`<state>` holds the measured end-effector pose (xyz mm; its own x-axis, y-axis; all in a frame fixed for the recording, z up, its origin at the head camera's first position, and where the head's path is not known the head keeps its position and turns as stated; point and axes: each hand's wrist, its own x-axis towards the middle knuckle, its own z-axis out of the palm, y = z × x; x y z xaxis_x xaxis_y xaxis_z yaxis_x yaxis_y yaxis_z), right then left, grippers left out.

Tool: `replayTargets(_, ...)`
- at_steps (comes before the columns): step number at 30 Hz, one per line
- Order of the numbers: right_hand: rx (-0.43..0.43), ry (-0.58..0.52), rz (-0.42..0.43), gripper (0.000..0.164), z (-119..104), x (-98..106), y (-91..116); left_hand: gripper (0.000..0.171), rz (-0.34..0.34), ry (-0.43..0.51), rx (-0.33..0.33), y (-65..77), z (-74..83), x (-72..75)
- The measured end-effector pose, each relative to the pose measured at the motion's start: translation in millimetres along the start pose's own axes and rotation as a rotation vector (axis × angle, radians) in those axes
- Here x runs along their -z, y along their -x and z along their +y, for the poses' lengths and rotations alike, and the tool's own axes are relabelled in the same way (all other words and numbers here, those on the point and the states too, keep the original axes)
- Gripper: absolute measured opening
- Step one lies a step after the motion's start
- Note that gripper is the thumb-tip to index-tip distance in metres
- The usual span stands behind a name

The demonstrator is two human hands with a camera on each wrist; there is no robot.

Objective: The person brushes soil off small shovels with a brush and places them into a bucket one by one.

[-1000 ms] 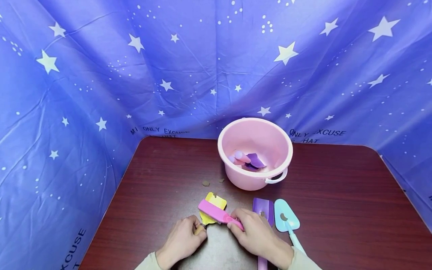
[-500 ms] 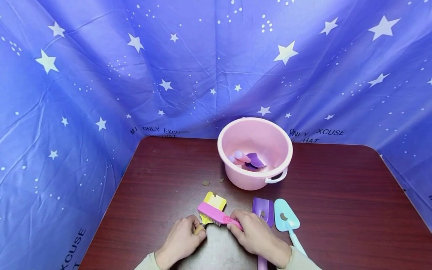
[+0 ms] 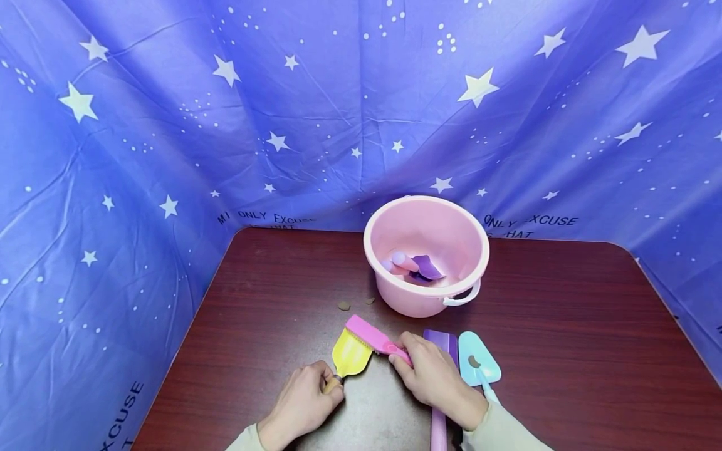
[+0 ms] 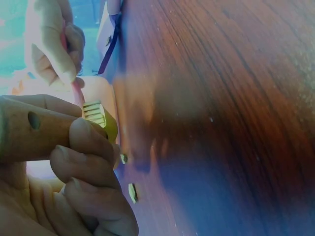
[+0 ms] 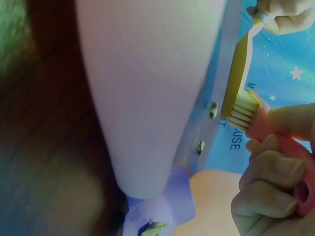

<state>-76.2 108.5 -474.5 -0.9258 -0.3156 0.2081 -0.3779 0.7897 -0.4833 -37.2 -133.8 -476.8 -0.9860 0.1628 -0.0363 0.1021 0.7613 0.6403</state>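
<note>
My left hand [image 3: 304, 396] grips the wooden handle [image 4: 54, 132] of a small yellow shovel [image 3: 352, 362], its blade pointing away from me. In my right hand [image 3: 435, 377] is the handle of a pink brush [image 3: 369, 334]. The brush lies across the far end of the yellow blade, hiding its tip. Its pale bristles [image 5: 243, 112] meet the blade in the right wrist view. Beyond the blade, two small brown flakes [image 3: 343, 305] lie on the table [image 3: 271, 275].
A pink bucket [image 3: 483, 250] with a white handle stands behind the hands, with purple and pink tools inside. To the right lie a purple shovel [image 3: 442, 341], partly under my right arm, and a turquoise shovel [image 3: 485, 373] bearing a brown flake. A starry blue cloth [image 3: 361, 125] hangs around the table.
The pink brush has moved from the near part of the yellow blade to its far end, with my right hand shifting slightly forward and right. The left hand stays in place.
</note>
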Motion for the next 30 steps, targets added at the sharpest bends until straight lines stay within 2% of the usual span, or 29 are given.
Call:
replayTargets(10,-0.043,0.018,0.073,0.015,12,1,-8,0.015,-0.006,0.021,-0.010,-0.7,0.0,0.3)
replayTargets(16,-0.060,0.010,0.107,0.013,15,6,-6,0.013,-0.008,0.077,0.005,-0.8,-0.1,3.8)
replayTargets(23,-0.093,0.000,0.081,0.011,15,11,-1,0.013,0.019,0.088,0.037,0.3,-1.2,7.5)
replayTargets(30,-0.102,-0.005,0.019,0.015,17,12,4,0.011,0.034,0.075,0.068,1.3,-1.4,10.9)
